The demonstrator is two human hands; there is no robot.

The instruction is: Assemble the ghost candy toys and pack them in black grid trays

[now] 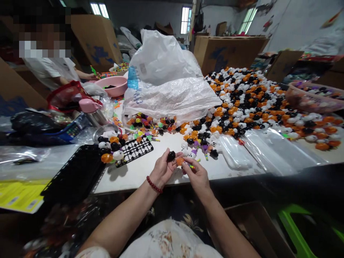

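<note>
My left hand [163, 168], with a dark red bead bracelet at the wrist, is turned palm up and holds a small shiny black plastic figure head [171, 156] by the thumb. Its fingertips reach towards a small orange plastic pumpkin head [180, 161], which my right hand [198, 175] pinches between thumb and fingers. A bit of yellow-green striped stick [192, 166] shows by the right fingers; whether it joins the pumpkin I cannot tell. Just beyond my hands lie white, black and purple figure pieces [192, 154]. Left of them, several figure heads stand on a black grid rack [138, 148].
A large heap of orange, black and white heads [242, 96] covers the right back. Clear plastic bags [279, 150] lie at the front right. A big white sack [166, 71] stands centre back. A black tray [75, 175] sits left. One person [53, 71] works beyond.
</note>
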